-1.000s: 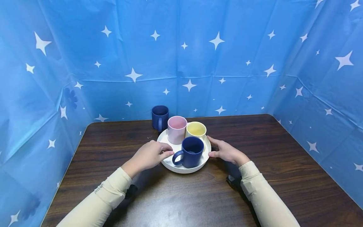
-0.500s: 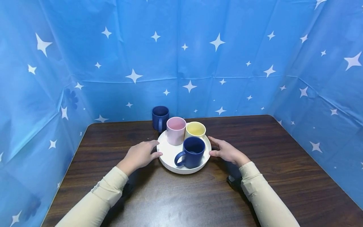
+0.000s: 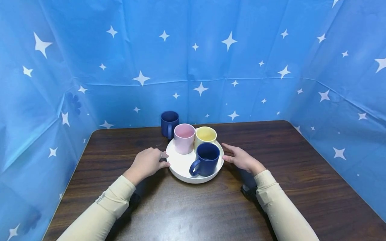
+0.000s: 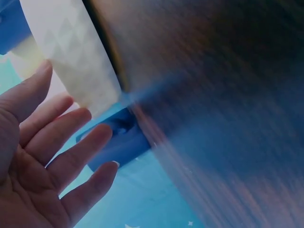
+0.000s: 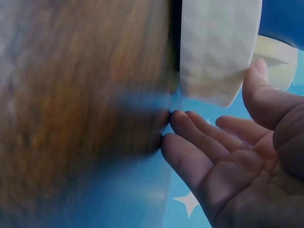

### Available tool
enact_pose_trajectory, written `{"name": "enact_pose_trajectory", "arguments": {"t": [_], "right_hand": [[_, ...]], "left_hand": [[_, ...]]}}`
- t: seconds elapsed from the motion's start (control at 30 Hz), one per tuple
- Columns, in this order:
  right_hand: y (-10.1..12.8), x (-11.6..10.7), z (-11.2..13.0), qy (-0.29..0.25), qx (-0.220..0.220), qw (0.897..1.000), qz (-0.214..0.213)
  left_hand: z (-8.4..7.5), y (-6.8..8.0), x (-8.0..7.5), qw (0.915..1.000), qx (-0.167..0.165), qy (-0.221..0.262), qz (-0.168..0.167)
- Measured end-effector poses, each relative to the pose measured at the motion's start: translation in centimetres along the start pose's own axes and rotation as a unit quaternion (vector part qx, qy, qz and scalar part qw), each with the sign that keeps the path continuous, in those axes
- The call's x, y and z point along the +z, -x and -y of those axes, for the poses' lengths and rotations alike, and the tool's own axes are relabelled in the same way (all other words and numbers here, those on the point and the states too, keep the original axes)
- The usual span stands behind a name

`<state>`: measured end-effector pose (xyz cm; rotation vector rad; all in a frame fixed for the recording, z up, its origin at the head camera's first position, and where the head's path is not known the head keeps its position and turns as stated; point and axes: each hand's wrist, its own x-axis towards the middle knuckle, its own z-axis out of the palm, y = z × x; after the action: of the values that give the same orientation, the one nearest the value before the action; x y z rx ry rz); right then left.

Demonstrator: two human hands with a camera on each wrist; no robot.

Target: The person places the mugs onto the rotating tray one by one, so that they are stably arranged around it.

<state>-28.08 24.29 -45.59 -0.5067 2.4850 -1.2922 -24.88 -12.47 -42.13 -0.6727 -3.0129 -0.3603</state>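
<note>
Hands flank a white tray (image 3: 181, 165) near the middle of the dark wooden desk (image 3: 301, 167). Left hand (image 3: 147, 163) sits at the tray's left rim, fingers (image 4: 71, 130) loosely spread, thumb just beside the rim; contact unclear. Left wrist view shows an open palm, nothing held, tray wall (image 4: 71, 61) just past the fingertips. Right hand (image 3: 242, 159) at the tray's right rim, fingers (image 5: 204, 137) straight and relaxed, gripping nothing; the right wrist view shows the tray wall (image 5: 218, 47) near the thumb, touching or not cannot tell. On the tray: pink mug (image 3: 184, 138) back left, yellow mug (image 3: 205, 135) back right, touching or nearly so, dark blue mug (image 3: 206, 159) in front with handle pointing front-left. All three upright. Second dark blue mug (image 3: 170, 123) stands off the tray on the desk, just behind the pink one, near the blue star-print backdrop (image 3: 193, 60). Cream sleeves (image 3: 105, 207) cover both forearms. Wrist views blurred.
</note>
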Motion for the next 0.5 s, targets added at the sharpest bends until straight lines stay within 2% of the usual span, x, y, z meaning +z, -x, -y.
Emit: {"name": "enact_pose_trajectory", "arguments": {"t": [0.17,0.5], "right_hand": [[-0.1,-0.2,0.0,-0.002,-0.008,1.000,0.016],[0.2,-0.3,0.2,0.002,-0.010,0.999,0.037]], "left_hand": [[-0.2,0.3,-0.1,1.0000,-0.001,-0.002,0.004],[-1.4,1.2,-0.3,0.9991,0.025,-0.034,-0.004]]}}
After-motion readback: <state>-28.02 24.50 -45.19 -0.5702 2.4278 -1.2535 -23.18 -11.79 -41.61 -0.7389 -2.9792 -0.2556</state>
